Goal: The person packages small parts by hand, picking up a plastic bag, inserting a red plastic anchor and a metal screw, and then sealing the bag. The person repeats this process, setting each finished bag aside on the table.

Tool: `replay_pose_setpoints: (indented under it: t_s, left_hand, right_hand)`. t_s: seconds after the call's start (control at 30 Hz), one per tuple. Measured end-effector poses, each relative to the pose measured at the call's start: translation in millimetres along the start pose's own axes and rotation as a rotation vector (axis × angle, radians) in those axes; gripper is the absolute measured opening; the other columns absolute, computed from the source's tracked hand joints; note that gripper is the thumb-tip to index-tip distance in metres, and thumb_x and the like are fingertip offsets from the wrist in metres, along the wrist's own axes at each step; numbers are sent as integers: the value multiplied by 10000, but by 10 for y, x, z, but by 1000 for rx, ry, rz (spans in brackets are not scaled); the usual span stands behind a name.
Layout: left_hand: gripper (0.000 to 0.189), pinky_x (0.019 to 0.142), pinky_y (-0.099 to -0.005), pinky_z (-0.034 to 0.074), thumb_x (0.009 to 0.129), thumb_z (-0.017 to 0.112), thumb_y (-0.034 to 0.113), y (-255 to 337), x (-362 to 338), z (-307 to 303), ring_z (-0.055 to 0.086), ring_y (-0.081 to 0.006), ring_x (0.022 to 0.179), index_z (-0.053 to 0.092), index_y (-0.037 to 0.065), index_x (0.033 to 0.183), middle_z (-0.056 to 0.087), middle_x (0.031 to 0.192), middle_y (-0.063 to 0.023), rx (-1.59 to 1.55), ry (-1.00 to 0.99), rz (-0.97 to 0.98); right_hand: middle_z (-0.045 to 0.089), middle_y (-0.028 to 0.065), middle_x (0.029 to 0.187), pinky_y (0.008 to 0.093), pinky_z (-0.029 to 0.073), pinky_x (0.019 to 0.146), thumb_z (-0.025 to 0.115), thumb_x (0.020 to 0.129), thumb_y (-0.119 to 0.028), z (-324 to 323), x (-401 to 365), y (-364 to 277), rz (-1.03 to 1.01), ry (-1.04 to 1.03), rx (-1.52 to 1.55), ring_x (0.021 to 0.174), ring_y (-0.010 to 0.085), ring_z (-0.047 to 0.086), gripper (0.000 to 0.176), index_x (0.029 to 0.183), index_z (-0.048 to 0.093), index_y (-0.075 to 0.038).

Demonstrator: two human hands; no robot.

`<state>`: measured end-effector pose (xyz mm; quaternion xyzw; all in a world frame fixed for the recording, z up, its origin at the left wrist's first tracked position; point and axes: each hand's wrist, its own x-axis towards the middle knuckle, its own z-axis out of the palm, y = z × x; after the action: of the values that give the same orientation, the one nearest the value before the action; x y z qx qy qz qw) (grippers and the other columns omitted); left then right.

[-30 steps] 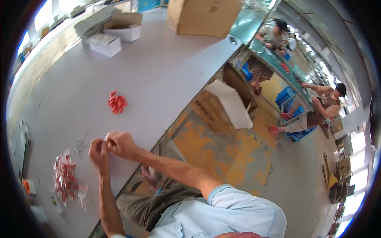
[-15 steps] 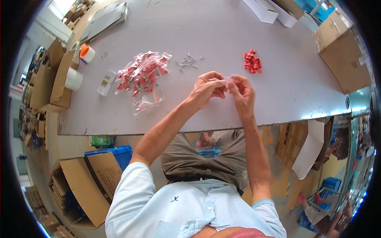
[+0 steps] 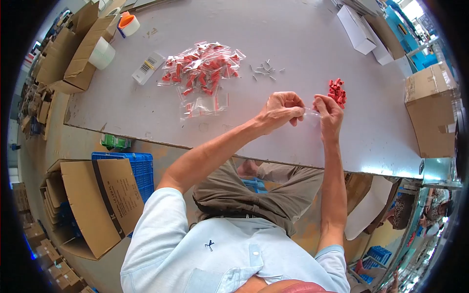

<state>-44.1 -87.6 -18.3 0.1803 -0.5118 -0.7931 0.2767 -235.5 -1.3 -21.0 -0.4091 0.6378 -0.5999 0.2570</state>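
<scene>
Left hand (image 3: pixel 281 110) and right hand (image 3: pixel 328 112) are over the desk (image 3: pixel 293 39), close to its near edge, right of centre. Each pinches one end of the bag (image 3: pixel 310 113), a small clear one, thumb against fingertips with the other fingers curled in. The bag is stretched between the hands, just above the desk top. Can't tell whether anything is in it.

Versus 0.5 s ago:
- The fingertips were touching then, with the bag barely visible. Now the hands are slightly apart and the bag shows in the gap.
- The right hand now sits just beside the red pile (image 3: pixel 337 92). It was clearly apart from it before.
- The view has swung, so the far right corner and the carton (image 3: pixel 430 112) at the right edge take up more of the frame.

Unchanged on the desk:
- Bag pile (image 3: pixel 202 68), clear bags with red parts inside, left of the hands toward the middle.
- Metal bits (image 3: pixel 264 71), loose, between the bag pile and the red pile.
- Label card (image 3: pixel 148 67), left of the bag pile.
- Tape roll (image 3: pixel 101 52), near the left edge.
- White boxes (image 3: pixel 356 22), at the far right.

A blue crate (image 3: pixel 141 168) is on the floor below the near edge.
</scene>
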Motion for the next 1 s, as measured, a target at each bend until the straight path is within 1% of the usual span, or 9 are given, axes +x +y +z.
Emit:
replay_pose_setpoints:
  t_s: [0.07,0.13,0.23,0.37,0.43,0.53,0.63,0.87,1.0]
  left_hand:
    - [109,623,-267,572,940,705,59,62,-94,-119,681,-131,729,692,-25,1008,710,846,-94,64,-8,13]
    - [96,623,-263,565,937,694,43,102,-177,-251,676,-123,736,693,-26,1005,709,845,-88,127,-14,22]
    - [82,609,-247,548,930,665,8,97,-217,-414,665,-97,738,694,-8,1006,703,841,-51,315,120,105]
    - [72,602,-247,540,926,672,7,61,-155,-395,656,-87,735,693,-5,994,700,837,-40,325,104,144]
    - [67,614,-246,535,918,681,10,35,-105,-379,650,-80,742,692,-10,980,701,837,-35,434,70,192]
    - [70,636,-244,533,910,687,14,47,-59,-376,647,-76,754,694,-17,972,701,834,-34,418,66,143]
    - [76,656,-244,537,899,688,18,17,-39,-378,642,-74,756,698,-16,966,696,822,-33,383,67,184]
    - [82,655,-254,529,887,685,29,17,-40,-386,620,-75,728,702,-12,956,686,801,-30,426,44,178]
    - [72,651,-258,524,888,680,26,49,-54,-363,616,-78,724,704,-13,944,683,798,-32,450,66,179]
  right_hand:
    - [723,54,938,258,542,722,686,993,-99,122,166,-83,14,-71,-81,827,97,658,146,1085,758,-12]
    - [733,78,1015,292,567,740,713,950,-79,344,334,-159,-336,-170,-468,845,148,695,155,1090,764,-38]
    - [726,93,1055,332,583,754,732,910,-63,633,621,-161,-438,-238,-620,852,206,716,187,1092,770,-57]
    - [715,99,1076,374,590,792,734,907,-64,951,925,-254,-481,-323,-642,894,241,722,214,1119,764,-64]
    - [714,101,1091,393,585,884,721,916,-65,1069,1025,-328,-553,-412,-765,992,252,708,260,1173,754,-83]
    - [708,109,1114,402,570,968,708,917,-61,1187,1138,-329,-549,-504,-868,1087,262,678,305,1220,738,-87]
    - [702,117,1128,394,567,1005,695,922,-50,1235,1160,-314,-497,-583,-924,1123,264,662,312,1230,735,-77]
    - [703,114,1153,381,580,992,677,933,-8,1077,1062,-372,-502,-683,-951,1102,264,672,267,1185,747,-55]
    - [716,95,1092,368,606,929,676,937,-8,1036,1092,-361,-461,-718,-944,1044,249,693,227,1138,758,-72]
